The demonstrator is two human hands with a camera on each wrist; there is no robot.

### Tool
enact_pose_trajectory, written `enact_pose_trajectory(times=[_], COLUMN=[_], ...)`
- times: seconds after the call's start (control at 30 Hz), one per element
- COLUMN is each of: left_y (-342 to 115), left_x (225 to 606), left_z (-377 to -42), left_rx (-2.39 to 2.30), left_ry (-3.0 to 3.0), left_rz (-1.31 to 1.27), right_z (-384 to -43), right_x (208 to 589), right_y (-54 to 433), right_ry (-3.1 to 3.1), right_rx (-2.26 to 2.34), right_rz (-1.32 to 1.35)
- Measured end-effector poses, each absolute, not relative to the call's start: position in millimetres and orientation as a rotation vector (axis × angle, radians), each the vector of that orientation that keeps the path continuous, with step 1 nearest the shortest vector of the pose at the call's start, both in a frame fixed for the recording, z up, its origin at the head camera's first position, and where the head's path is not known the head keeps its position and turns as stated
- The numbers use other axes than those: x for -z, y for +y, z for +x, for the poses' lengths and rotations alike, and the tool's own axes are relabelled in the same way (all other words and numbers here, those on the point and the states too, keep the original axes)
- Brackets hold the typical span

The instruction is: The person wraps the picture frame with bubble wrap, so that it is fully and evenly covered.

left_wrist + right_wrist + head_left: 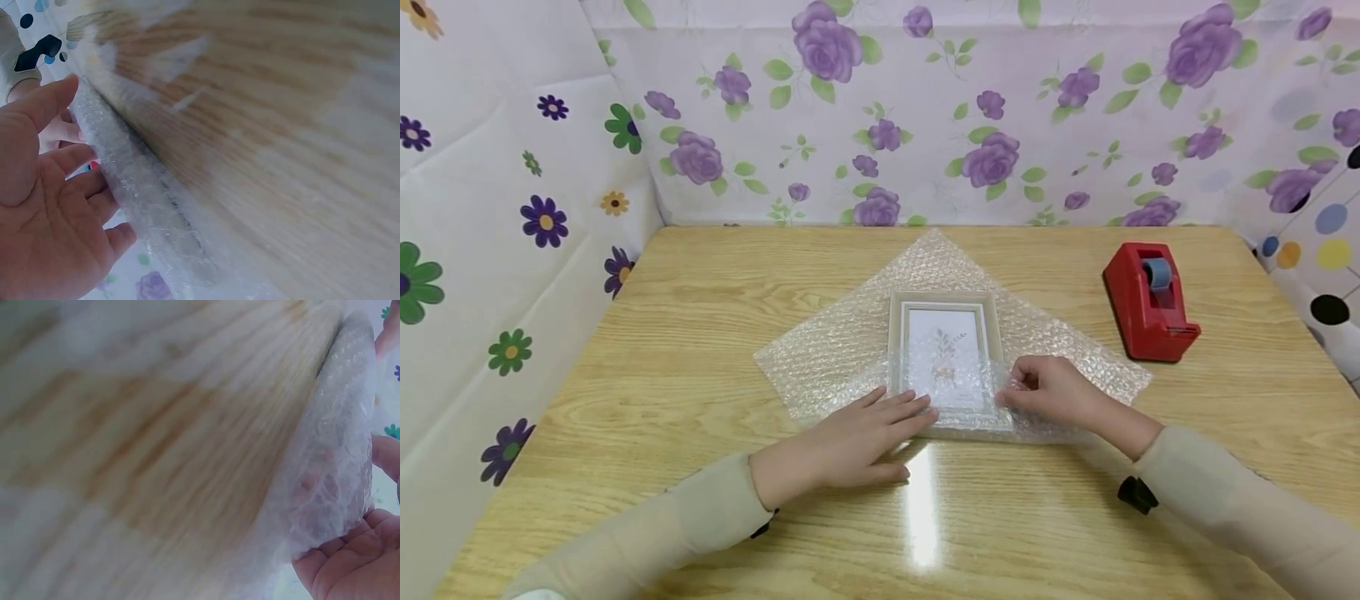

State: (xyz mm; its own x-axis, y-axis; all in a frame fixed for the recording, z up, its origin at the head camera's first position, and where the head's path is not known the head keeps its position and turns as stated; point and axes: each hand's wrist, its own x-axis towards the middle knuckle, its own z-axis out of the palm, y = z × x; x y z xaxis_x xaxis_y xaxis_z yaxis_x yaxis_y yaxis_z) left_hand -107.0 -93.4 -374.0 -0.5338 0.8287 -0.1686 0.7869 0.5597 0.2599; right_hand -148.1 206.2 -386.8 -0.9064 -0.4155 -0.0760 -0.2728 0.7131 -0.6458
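A light-coloured picture frame (942, 297) with a pale plant print lies face up on a sheet of clear bubble wrap (838, 342), which is turned cornerwise. The near part of the wrap is folded up over the lower part of the frame. My left hand (857, 437) rests with outstretched fingers on that fold at the frame's lower left. At the lower right, my right hand (1056, 392) pinches the folded wrap beside the frame's edge. In the right wrist view, the fingers (344, 550) are partly hidden behind the wrap (331, 469).
A red tape dispenser (1131, 312) holding a bluish roll of tape (1157, 273) stands at the right on the wood-grain table (700, 292). Flower-patterned cloth (737, 117) hangs behind the table's far edge, with more patterned sheets at both sides.
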Motion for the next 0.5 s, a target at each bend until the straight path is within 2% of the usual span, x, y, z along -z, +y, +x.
enact_pose_trajectory(times=[0.5], left_y=[-82.2], left_x=[374.2], left_z=[-109.6], left_rx=[-0.115], left_ry=[2.624], left_rz=[1.442], right_z=[-158.7], right_x=[371.9], right_y=[200.9], right_ry=[2.691], right_rx=[0.695], right_rz=[-0.625])
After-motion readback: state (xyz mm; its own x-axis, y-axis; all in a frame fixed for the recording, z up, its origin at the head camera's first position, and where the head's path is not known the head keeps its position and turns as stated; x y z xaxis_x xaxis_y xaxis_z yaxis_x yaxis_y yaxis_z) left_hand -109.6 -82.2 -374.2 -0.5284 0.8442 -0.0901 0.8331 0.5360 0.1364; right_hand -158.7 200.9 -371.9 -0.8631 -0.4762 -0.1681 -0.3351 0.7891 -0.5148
